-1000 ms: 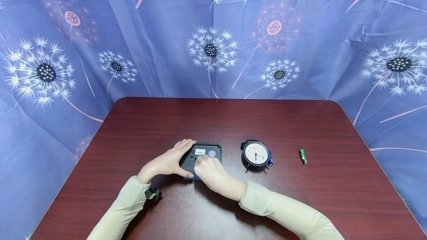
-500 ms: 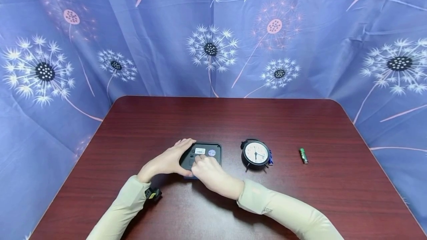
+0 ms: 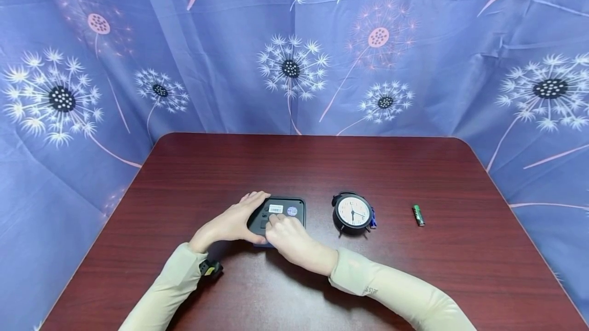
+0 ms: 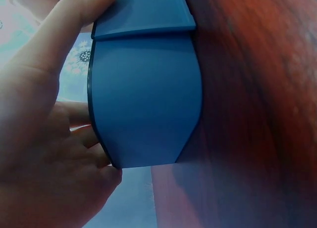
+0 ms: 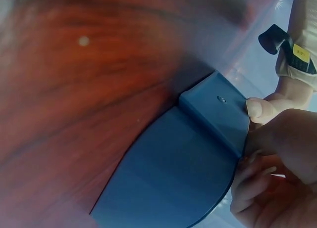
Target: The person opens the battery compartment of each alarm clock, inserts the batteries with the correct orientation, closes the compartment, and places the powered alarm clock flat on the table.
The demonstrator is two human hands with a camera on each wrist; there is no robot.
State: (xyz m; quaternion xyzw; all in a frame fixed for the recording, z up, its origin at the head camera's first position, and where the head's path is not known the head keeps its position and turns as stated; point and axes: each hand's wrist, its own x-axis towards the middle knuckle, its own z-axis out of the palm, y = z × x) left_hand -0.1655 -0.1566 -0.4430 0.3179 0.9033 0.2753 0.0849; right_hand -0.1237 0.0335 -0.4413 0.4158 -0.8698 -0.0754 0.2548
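A dark, rounded-square device, apparently a square clock [image 3: 299, 209] lying face down, has a barcode label, a round purple sticker and small parts on its upturned back. Its casing [image 4: 146, 94] shows blue in the left wrist view. My left hand [image 3: 227, 223] grips its left side, thumb along the near edge and fingers over the far edge. My right hand [image 3: 294, 239] has curled fingers [image 5: 250, 183] against the clock's back. What those fingertips press or pinch is hidden beneath the hand. To the right stands a round black alarm clock [image 3: 353, 212] with a white dial.
A green battery [image 3: 418, 215] lies on the right of the dark red wooden table [image 3: 230, 162]. Something small and blue [image 3: 373, 218] shows beside the round alarm clock, partly hidden by it. A blue curtain [image 3: 230, 39] with dandelion prints hangs behind and around the table.
My right hand has shifted slightly left on the clock's back over the last second. My left hand keeps its grip, and the clock stays in place.
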